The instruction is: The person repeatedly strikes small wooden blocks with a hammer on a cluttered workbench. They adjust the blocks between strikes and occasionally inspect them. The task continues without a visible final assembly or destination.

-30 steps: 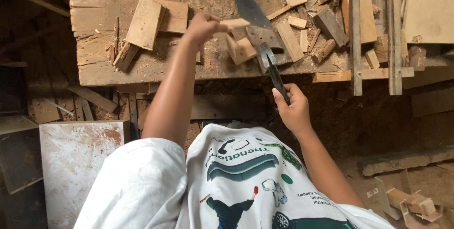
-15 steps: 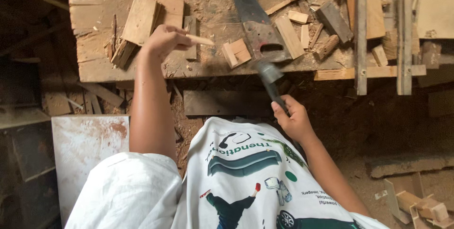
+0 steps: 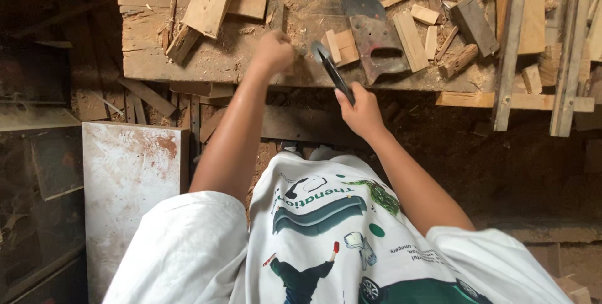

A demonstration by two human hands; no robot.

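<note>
Over the workbench [image 3: 188, 65], the right hand [image 3: 359, 111] grips a raised hammer [image 3: 330, 69].

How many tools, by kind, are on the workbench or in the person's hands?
Handsaw, lying on the workbench: 1
Hammer, held in the right hand: 1
Total: 2
The left hand is closed; what it holds is hidden.
</note>
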